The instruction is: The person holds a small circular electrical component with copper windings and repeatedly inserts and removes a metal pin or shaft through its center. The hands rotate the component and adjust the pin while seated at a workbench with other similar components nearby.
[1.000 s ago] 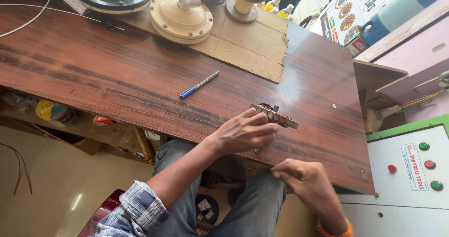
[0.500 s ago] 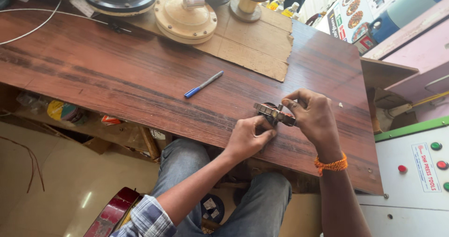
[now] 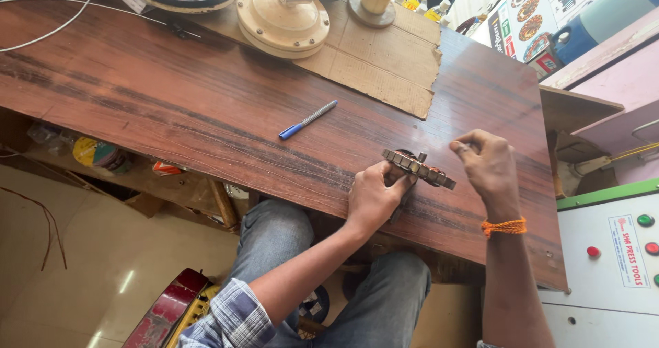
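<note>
Left hand (image 3: 371,198) fingers grip a slotted metal ring (image 3: 419,168), held on edge near the wooden surface's (image 3: 206,114) front edge. Right hand (image 3: 486,164), just beside the ring, pinches something unclear. A loosened grip could drop the ring off that edge.

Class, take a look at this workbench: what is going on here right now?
A seated person holds a ring-shaped, slotted metal core on edge on the wooden table. The left hand grips its near end; the right hand, with an orange thread at the wrist, is closed just past its far end, fingers pinched. A blue pen lies apart on the table, and round cream and metal housings sit on cardboard at the back.
</note>
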Tool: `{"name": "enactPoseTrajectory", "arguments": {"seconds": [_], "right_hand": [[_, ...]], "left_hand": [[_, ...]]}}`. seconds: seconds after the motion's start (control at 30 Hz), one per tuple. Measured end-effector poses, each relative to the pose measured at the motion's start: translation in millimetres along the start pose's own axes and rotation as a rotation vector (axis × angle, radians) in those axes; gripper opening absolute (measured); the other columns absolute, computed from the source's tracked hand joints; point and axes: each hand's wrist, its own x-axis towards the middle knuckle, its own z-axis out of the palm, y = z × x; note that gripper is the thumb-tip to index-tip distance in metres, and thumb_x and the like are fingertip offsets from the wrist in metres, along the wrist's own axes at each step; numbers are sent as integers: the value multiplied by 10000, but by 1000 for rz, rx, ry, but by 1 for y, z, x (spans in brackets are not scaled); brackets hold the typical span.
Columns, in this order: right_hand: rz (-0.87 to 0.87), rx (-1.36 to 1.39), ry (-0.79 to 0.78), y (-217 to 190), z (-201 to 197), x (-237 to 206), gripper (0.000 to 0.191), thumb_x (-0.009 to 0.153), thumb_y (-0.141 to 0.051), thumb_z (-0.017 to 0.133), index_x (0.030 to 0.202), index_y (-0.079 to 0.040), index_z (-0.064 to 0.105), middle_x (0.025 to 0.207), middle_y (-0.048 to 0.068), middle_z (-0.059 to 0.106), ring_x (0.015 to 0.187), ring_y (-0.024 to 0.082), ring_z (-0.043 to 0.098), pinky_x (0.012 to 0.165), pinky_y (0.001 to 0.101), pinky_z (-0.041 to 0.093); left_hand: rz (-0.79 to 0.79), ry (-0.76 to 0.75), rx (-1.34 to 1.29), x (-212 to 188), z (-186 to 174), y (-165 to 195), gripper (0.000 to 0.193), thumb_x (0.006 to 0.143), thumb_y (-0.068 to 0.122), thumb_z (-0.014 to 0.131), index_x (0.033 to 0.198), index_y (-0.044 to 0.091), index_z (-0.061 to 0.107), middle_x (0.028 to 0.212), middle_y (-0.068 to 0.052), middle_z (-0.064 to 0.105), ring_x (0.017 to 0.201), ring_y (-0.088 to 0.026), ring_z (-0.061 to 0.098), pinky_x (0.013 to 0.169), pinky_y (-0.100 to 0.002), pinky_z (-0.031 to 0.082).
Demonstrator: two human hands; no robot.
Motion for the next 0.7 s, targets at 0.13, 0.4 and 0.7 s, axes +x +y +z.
{"name": "enactPoseTrajectory", "arguments": {"seconds": [0.13, 0.4, 0.7], "right_hand": [[79, 24, 32, 20, -11, -6, 177, 944, -185, 771, 1009, -21, 788, 633, 30, 561, 585, 84, 450, 520, 327, 362], [42, 185, 67, 30, -39, -26, 135, 973, -127, 747, 1020, -3, 771, 694, -64, 575, 609, 29, 429, 510, 250, 330], [14, 371, -89, -10, -70, -69, 83, 976, -83, 729, 987, -3, 748, 708, -37, 576, 612, 43, 405, 519, 237, 308]], "left_hand": [[393, 56, 174, -12, -13, 5, 198, 965, 311, 765, 962, 120, 713, 822, -43, 712, 799, -185, 708, 770, -349, 569], [899, -436, 252, 60, -24, 9, 732, 892, 235, 807, 1535, 169, 462, 1062, -12, 700, 1039, -207, 661, 1028, -403, 483], [783, -604, 136, 76, -26, -2, 450, 837, 143, 814, 1272, 196, 708, 1143, -9, 743, 1100, -219, 663, 1015, -399, 512]]}}
